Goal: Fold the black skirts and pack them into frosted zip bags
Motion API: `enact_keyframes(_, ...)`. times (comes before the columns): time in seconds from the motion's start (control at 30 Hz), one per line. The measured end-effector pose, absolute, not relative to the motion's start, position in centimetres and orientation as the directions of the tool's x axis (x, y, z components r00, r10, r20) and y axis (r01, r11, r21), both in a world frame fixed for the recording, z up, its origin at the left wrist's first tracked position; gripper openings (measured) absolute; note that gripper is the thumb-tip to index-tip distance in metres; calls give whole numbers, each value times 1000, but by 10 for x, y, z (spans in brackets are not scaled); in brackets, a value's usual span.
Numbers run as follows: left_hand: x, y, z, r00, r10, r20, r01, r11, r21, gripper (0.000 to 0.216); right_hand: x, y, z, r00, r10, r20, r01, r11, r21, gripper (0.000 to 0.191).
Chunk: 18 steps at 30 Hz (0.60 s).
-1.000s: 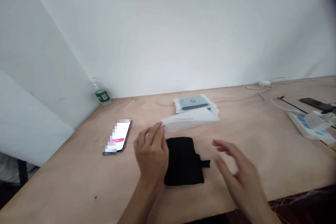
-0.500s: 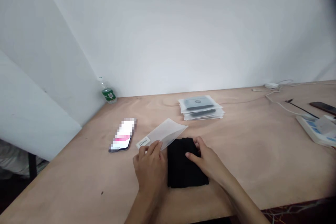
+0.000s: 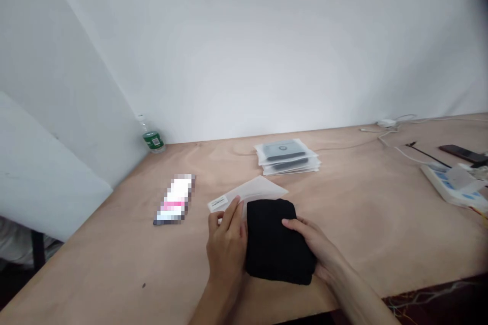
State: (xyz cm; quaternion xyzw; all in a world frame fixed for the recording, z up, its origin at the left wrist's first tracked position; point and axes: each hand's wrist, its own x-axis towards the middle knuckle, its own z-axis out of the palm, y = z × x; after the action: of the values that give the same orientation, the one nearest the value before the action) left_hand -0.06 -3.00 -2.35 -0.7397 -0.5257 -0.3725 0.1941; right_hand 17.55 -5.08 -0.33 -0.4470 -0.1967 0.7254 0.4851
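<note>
A folded black cloth is held at its right side by my right hand, thumb on top and the other fingers beneath. My left hand is closed on the near edge of a translucent frosted plastic bag, and its fingertips also lie by the cloth's left edge. The bag bears a white label with printed lines at its left end. The cloth covers part of the bag's near side.
Behind lies a stack of frosted bags with dark contents. A phone with a lit screen is at left, a bottle with a green label in the corner. On the right are a white power strip, cables and a dark phone.
My right hand has lifted and tilted the black cloth, with its fingers now under it. My left hand and the bag have shifted right, closer to the cloth.
</note>
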Motion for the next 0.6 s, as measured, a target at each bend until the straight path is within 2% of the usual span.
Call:
enact_keyframes(0.1, 6, -34, -25, 195, 631, 751, 889, -438, 137, 37, 174, -45, -6, -40, 850, -525, -602, -439, -667, 29)
enact_keyframes(0.2, 14, -37, -29, 198, 651, 733, 853, -482, 198, 45, 170, -41, -6, 193, 808, -556, -674, -303, -674, 30)
enact_keyframes(0.27, 20, -39, -31, 196, 665, 721, 841, -493, 225, 50, 166, -41, -6, 270, 802, -533, -702, -215, -679, 32)
enact_keyframes(0.43, 32, -45, -32, 298, 733, 611, 803, -539, 255, 60, 154, -45, -12, -27, 915, -403, -782, -270, -562, 33)
enact_keyframes(0.5, 34, -48, -32, 342, 742, 576, 795, -556, 244, 63, 151, -41, -17, -49, 926, -375, -789, -266, -554, 32)
enact_keyframes(0.6, 37, -53, -33, 409, 737, 538, 774, -593, 224, 63, 150, -31, -25, -2, 930, -368, -756, -243, -608, 27)
